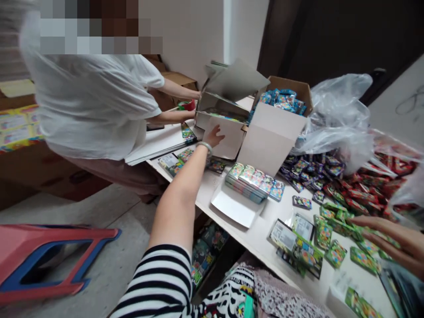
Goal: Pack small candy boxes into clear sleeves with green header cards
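Observation:
My left hand (214, 136) reaches across the table with its fingers apart, in front of the pale flap (228, 143) of an open box. I cannot tell whether the fingertips touch the flap. At the right edge, my right hand (394, 238) lies stretched out over green foil packets (341, 223), its fingers straight; part of it is out of view. Nearer me is a printed flat box (298, 247). Between my hands, an open white box (236, 205) carries a row of stacked colourful cards (253, 181).
A co-worker in a white shirt (96, 106) holds the open box from the left. Blue packets (283, 100) fill a cardboard box; purple packets (303, 170) and red packets (367, 190) lie piled beside plastic bags (344, 106). A red and blue stool (62, 260) stands on the floor.

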Demonstrator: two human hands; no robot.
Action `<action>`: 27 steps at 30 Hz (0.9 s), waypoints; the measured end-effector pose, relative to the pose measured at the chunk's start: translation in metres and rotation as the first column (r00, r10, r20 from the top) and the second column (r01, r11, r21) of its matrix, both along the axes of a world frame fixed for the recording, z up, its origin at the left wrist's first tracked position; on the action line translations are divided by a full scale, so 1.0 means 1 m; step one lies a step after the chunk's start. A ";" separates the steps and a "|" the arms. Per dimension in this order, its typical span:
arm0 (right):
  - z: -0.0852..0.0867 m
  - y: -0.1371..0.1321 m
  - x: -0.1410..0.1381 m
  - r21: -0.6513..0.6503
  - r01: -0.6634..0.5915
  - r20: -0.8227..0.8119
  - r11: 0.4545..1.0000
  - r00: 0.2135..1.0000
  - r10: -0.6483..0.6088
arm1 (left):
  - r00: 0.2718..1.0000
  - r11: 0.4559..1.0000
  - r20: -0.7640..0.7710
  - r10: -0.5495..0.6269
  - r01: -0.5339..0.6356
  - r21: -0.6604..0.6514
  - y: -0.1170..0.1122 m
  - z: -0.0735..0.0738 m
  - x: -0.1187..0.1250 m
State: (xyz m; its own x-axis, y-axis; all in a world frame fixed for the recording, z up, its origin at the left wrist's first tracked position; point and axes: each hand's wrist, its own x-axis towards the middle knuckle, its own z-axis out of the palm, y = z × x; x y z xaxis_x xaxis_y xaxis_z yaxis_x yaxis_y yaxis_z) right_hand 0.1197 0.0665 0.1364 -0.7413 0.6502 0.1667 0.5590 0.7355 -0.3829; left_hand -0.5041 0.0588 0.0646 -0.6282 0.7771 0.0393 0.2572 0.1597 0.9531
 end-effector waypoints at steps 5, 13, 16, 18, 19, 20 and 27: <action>0.013 -0.037 0.010 -0.171 -0.055 0.077 0.984 0.995 0.069 | 0.996 0.999 -0.092 0.005 -0.002 0.033 -0.053 -0.024 0.027; -0.052 -0.043 -0.038 -0.396 -0.120 -0.072 0.910 0.992 0.100 | 0.967 0.987 -0.252 0.043 -0.001 0.162 -0.139 -0.095 0.121; -0.092 -0.019 -0.086 -0.511 -0.017 -0.245 0.859 0.961 -0.127 | 0.940 0.976 -0.342 0.014 0.061 0.207 -0.134 -0.091 0.151; -0.113 -0.003 -0.120 -0.648 0.084 -0.282 0.757 0.897 -0.341 | 0.925 0.978 -0.380 -0.012 0.090 0.188 -0.122 -0.084 0.162; -0.120 0.004 -0.137 -0.739 0.116 -0.276 0.664 0.846 -0.456 | 0.918 0.980 -0.396 -0.005 0.083 0.179 -0.116 -0.082 0.166; -0.125 0.010 -0.152 -0.811 0.120 -0.260 0.572 0.803 -0.536 | 0.912 0.983 -0.410 0.011 0.066 0.172 -0.109 -0.080 0.169; -0.136 0.027 -0.212 -0.890 0.091 -0.241 0.447 0.738 -0.631 | 0.924 0.987 -0.366 0.111 -0.059 0.151 -0.085 -0.085 0.183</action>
